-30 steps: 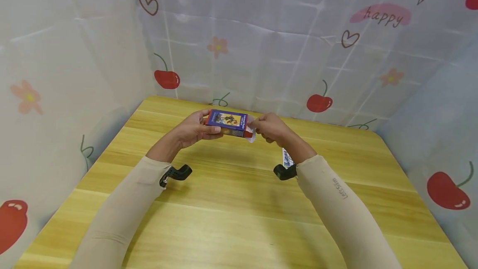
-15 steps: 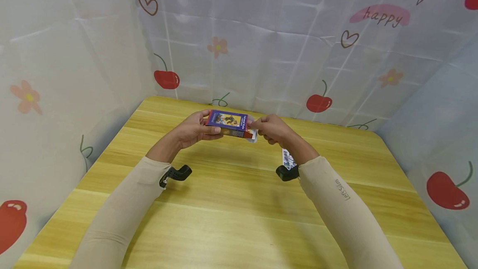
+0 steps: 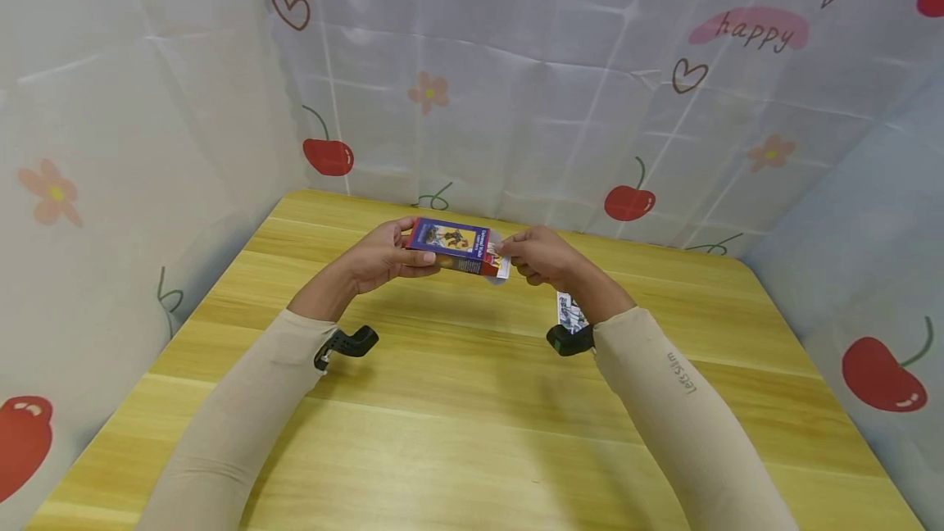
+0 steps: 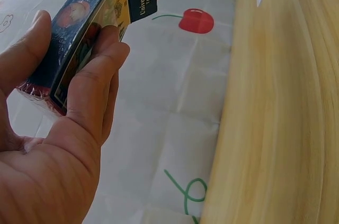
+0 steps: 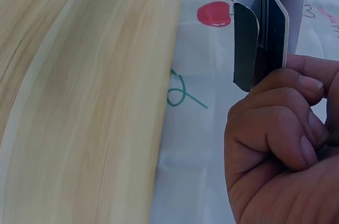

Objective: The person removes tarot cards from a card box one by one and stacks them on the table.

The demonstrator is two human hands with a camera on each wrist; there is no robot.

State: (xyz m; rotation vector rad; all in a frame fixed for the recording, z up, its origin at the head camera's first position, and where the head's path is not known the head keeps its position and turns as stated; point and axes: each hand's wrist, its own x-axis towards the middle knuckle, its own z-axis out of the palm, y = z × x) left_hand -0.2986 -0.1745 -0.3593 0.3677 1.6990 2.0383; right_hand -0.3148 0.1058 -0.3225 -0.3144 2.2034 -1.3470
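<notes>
A blue tarot deck box (image 3: 448, 238) with a yellow picture panel is held above the table. My left hand (image 3: 387, 256) grips its left end, thumb on the near side, as the left wrist view also shows. At the open right end, colourful cards (image 3: 499, 263) stick out a little. My right hand (image 3: 542, 256) pinches at these cards with thumb and index finger, the other fingers curled. In the right wrist view, a dark flap (image 5: 246, 44) hangs folded out from the box opening.
Behind my right wrist a printed card (image 3: 570, 312) lies on the wooden table (image 3: 442, 416). White curtains (image 3: 509, 121) with cherries and hearts enclose the table at the back and both sides. Dark camera mounts (image 3: 569, 341) jut inward from the wrists.
My right hand has drawn slightly to the right, and cards now protrude further from the box's open end. The left hand and the box have barely moved.
</notes>
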